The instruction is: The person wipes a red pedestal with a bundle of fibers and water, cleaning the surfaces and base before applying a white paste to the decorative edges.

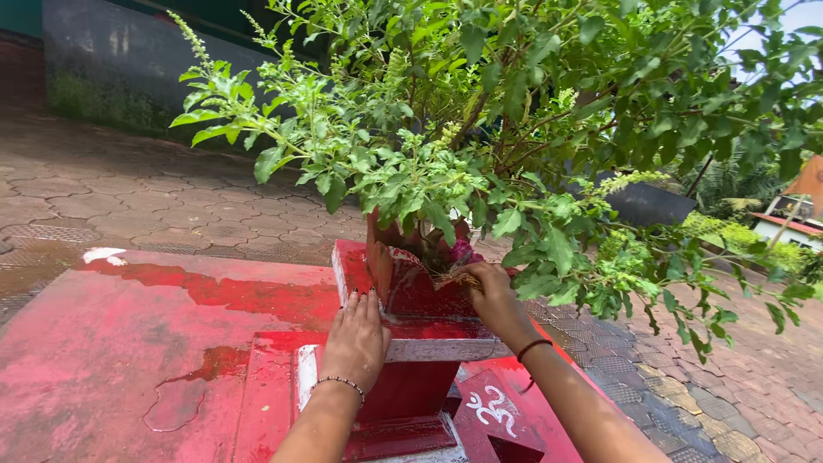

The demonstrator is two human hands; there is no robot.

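1. Left hand [356,339], lower centre of the frame: it lies flat, palm down, on the grey-edged ledge of the red pedestal planter [411,300]. The fingers are straight and close together, gripping nothing. A beaded bracelet [339,383] circles the wrist.
2. Right hand [490,296], centre of the frame: it reaches into the top of the planter at the base of the plant. The fingers are curled together around a small tuft of dry, straw-coloured plant matter [454,279]. A dark thread band [533,347] sits on the wrist.
3. Leafy green shrub [480,129], upper half of the frame: it grows from the planter, and its branches spread over both hands towards the right edge.
4. Pink blossoms [463,251]: they lie in the planter mouth, just beside the right hand.
5. Red-painted platform [129,343], lower left: wet patches show on its surface; a white painted mark [490,407] appears lower down on the pedestal.
6. Paved ground [103,189], left and lower right: interlocking blocks.
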